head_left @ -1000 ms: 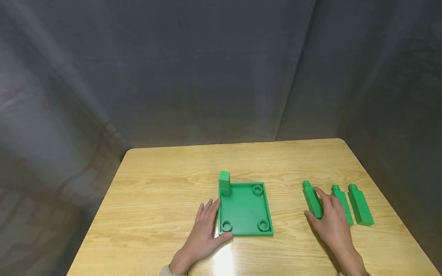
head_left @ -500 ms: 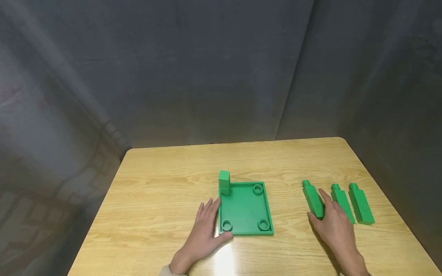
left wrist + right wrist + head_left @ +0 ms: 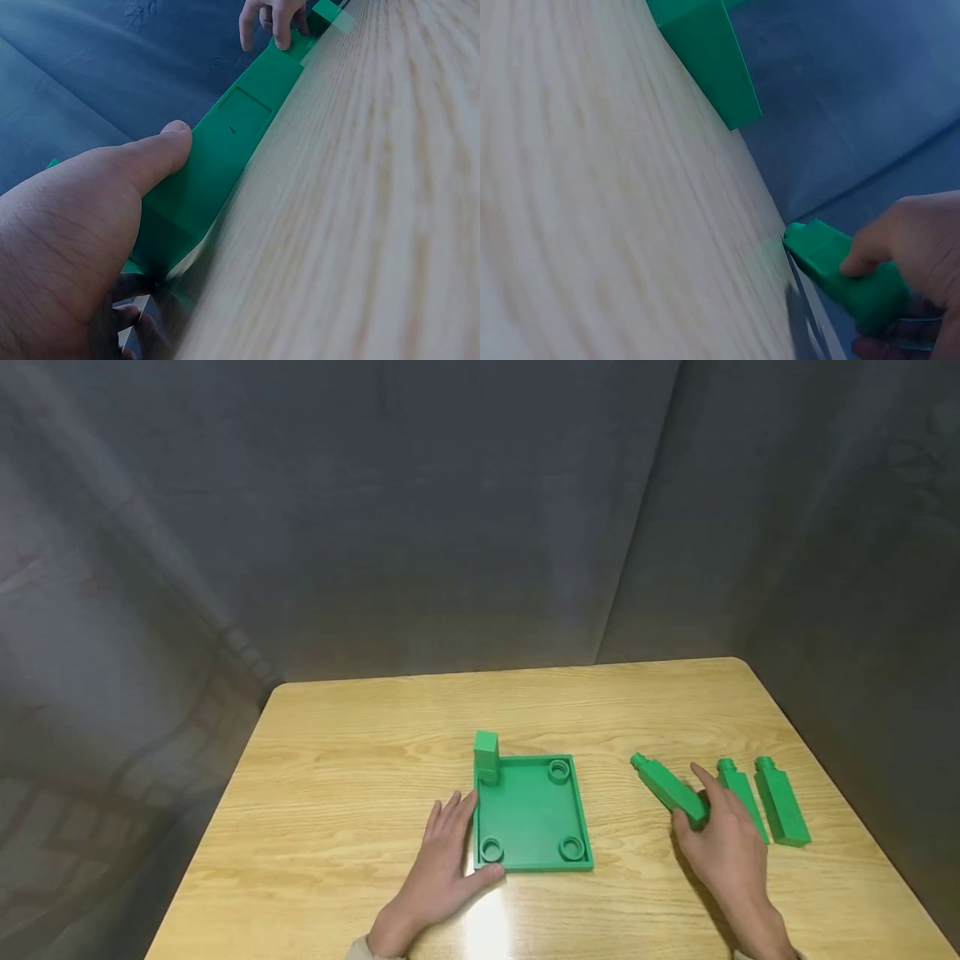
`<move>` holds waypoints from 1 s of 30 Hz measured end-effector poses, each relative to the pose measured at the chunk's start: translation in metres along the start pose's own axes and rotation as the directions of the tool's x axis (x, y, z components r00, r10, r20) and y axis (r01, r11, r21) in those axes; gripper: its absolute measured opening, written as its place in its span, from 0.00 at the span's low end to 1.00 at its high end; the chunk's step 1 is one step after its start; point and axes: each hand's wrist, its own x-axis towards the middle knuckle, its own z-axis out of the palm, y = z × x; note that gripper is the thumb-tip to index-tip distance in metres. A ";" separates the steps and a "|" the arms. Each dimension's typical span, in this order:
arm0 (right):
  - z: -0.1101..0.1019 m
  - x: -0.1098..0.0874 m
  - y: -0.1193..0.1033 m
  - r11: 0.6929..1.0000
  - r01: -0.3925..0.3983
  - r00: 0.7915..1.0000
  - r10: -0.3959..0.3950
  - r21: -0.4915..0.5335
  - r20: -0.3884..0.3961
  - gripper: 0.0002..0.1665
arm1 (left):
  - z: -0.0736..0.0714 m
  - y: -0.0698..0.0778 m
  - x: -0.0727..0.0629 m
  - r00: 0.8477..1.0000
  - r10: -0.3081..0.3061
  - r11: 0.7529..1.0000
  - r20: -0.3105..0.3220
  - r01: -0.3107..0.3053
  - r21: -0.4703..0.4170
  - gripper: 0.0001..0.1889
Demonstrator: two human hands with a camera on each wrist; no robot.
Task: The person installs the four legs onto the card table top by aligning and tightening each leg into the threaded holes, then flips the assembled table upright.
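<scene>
A square green tabletop (image 3: 528, 814) with a raised rim and ringed sockets in its corners lies on the table. One green leg (image 3: 487, 756) stands upright at its far left corner. My left hand (image 3: 442, 868) rests at the near left corner, thumb against the near edge and straight fingers along the left side. To the right, my right hand (image 3: 723, 843) pinches another green table leg (image 3: 671, 789) between thumb and fingers, its threaded end pointing away and leftward. In the right wrist view the thumb presses on this leg (image 3: 829, 259); the other fingers are partly hidden.
Two more green legs lie right of my right hand: one leg (image 3: 742, 793) partly hidden by the hand, the other leg (image 3: 782, 806) beyond it. The wooden table (image 3: 360, 760) is bordered by a grey curtain (image 3: 450, 527) at the back and sides.
My right hand has closed on the nearest leg and turned it, so its threaded end has swung to the left. The left hand and the tabletop have stayed in place.
</scene>
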 end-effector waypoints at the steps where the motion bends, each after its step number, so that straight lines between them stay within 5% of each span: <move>1: 0.000 0.000 -0.001 1.000 -0.005 1.000 0.005 0.013 -0.010 0.45 | 0.000 0.000 0.000 1.000 0.003 1.000 -0.001 -0.003 0.002 0.56; 7: 0.000 0.003 -0.006 0.981 -0.082 0.994 0.093 0.177 -0.053 0.44 | 0.000 -0.001 0.001 1.000 0.008 1.000 -0.004 -0.008 -0.010 0.56; 15: 0.001 0.001 -0.017 0.866 -0.136 0.956 0.242 0.481 -0.164 0.38 | 0.000 0.000 0.001 1.000 0.002 1.000 0.003 -0.002 -0.018 0.57; 21: 0.000 0.001 -0.021 0.808 -0.127 0.932 0.295 0.575 -0.210 0.30 | 0.000 0.000 0.002 1.000 0.005 1.000 0.003 -0.005 -0.024 0.56; 30: -0.004 0.002 -0.031 0.767 -0.080 0.925 0.295 0.636 -0.239 0.29 | 0.001 -0.001 0.000 1.000 0.006 1.000 -0.004 -0.006 -0.017 0.57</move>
